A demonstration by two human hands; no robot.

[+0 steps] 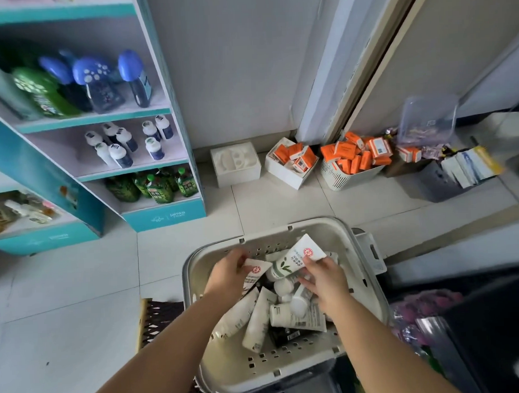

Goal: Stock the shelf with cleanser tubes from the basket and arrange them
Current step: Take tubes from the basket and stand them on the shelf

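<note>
A pale plastic basket [286, 232] stands on the floor below me, holding several white cleanser tubes [258, 317] in a loose pile. My left hand [228, 275] is inside it, fingers closed on one white tube with a red seal [256, 270]. My right hand [326, 277] grips another tube with a green leaf print [295, 258], lifted and tilted above the pile. The teal shelf unit [165, 215] stands to the upper left, its tiers filled with bottles.
On the shelf are blue-capped bottles [98, 81], small white bottles [124, 143] and green pouches [161, 186]. Along the far wall sit a white box [236, 164], boxes of orange packets [354, 157] and a grey bin [440, 184]. A woven item [156, 317] lies left of the basket.
</note>
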